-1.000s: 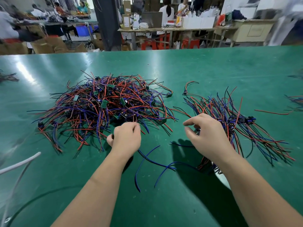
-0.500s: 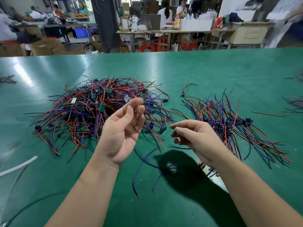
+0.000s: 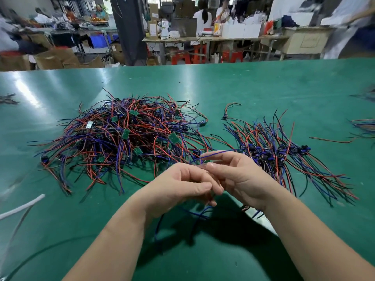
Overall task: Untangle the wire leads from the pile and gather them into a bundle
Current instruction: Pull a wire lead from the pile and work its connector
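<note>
Hands meet at centre frame, low over the table (image 3: 263, 88). Right hand (image 3: 241, 179): forefinger stretched toward the left, thumb closed up under it, a narrow pinch on a blue lead (image 3: 219, 154) that runs along the top of the forefinger. Left hand (image 3: 180, 185): fingers curled in, thumb pressed flat on the forefinger, gripping the same lead's lower part; blue strands drop from under this hand and loop onto the green surface in the hands' shadow. The contact itself is blurred. Fingertips of both hands touch or overlap. Pile (image 3: 125, 136) lies left of centre, just beyond the left hand: red, blue and black wires in a dense tangle, with small green circuit boards (image 3: 173, 137) scattered through it. Bundle (image 3: 316, 171) lies right of centre, beside and beyond the right hand, its wires fanned roughly parallel, with black connectors (image 3: 282, 153) in a row across the middle. One loose lead (image 3: 230, 110) sits apart between pile and bundle, toward the far side. A single red wire (image 3: 332, 141) lies further right. White cable (image 3: 22, 206) enters at lower left. Upper frame: workbenches, cardboard boxes (image 3: 54, 57), people at a distance, out of focus.
</note>
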A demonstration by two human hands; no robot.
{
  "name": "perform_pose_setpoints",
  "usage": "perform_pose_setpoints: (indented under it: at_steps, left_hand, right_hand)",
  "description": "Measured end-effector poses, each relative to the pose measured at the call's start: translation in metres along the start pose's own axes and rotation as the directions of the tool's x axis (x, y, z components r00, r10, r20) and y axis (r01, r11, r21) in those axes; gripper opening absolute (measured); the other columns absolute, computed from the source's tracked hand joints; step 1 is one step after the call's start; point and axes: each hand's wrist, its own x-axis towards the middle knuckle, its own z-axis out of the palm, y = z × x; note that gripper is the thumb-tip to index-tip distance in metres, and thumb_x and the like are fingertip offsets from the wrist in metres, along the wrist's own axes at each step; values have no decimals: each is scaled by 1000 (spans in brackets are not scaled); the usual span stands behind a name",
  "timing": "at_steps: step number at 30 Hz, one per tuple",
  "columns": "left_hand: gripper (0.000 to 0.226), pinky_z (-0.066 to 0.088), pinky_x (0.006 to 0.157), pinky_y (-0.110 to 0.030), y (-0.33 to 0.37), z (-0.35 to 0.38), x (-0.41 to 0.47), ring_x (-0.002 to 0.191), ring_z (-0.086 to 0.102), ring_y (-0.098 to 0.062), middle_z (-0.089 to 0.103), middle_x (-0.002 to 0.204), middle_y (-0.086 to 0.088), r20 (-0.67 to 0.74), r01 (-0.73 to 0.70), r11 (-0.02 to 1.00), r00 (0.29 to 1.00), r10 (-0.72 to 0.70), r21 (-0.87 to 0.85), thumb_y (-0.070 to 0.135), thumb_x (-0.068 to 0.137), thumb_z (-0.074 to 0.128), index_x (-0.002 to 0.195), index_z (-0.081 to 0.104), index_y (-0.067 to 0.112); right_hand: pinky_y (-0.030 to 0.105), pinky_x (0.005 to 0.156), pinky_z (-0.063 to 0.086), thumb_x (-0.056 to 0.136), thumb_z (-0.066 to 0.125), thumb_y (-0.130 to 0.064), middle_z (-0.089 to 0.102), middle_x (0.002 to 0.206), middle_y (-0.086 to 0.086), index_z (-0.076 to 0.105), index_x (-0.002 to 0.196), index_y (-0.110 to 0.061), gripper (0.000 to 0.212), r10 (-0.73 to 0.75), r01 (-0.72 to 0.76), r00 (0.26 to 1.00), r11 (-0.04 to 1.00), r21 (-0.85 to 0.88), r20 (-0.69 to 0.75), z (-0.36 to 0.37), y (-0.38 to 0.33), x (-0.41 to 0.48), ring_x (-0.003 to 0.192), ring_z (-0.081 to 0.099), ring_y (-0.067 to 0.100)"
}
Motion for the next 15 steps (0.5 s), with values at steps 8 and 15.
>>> perform_pose_setpoints:
  at_steps: [8,15]
  left_hand:
    - [40,50,62,-18,-5,2,9,74,72,-19,74,77,-8,-235,171,980,962,-142,107,33,78,64,43,61,13]
    - [70,49,44,-24,-5,-3,12,53,68,-25,70,66,-16,-500,307,950,833,-238,58,49,92,49,32,46,13]
  right_hand:
    - [15,52,49,59,70,-2,71,70,11,75,76,-10,20,-122,131,985,989,65,-125,-7,-7,3,56,63,12]
    - [17,56,50,80,54,-21,70,67,1,76,78,-14,23,-258,281,949,952,119,-180,-9,-14,0,59,64,9]
